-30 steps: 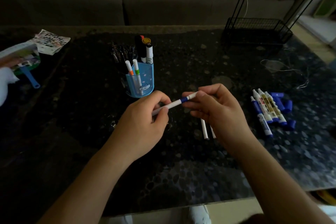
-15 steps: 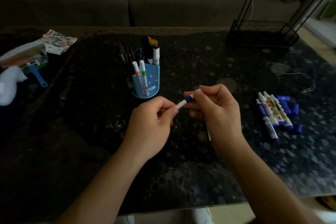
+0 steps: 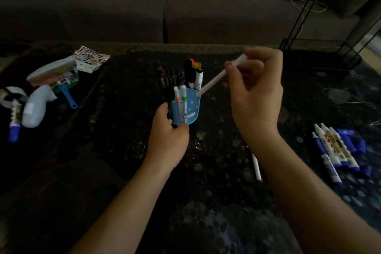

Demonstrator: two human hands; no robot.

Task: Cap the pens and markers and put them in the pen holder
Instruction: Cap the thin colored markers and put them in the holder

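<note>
Though labels [image 3: 335, 144] illegible — right hand [image 3: 255, 97] tight around white pen [image 3: 214, 81], left hand [image 3: 167, 140] around pen holder [image 3: 192, 109].

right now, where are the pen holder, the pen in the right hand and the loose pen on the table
pen holder [image 3: 194, 106]: head view, on its blue front wall
held pen [image 3: 214, 81]: head view, middle of the white shaft
loose pen [image 3: 256, 166]: head view, middle of the shaft

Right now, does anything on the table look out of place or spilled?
Nothing has spilled. At far right the blue markers lie apparently uncapped, with loose blue caps beside them, and one white pen lies alone to their left.
</note>
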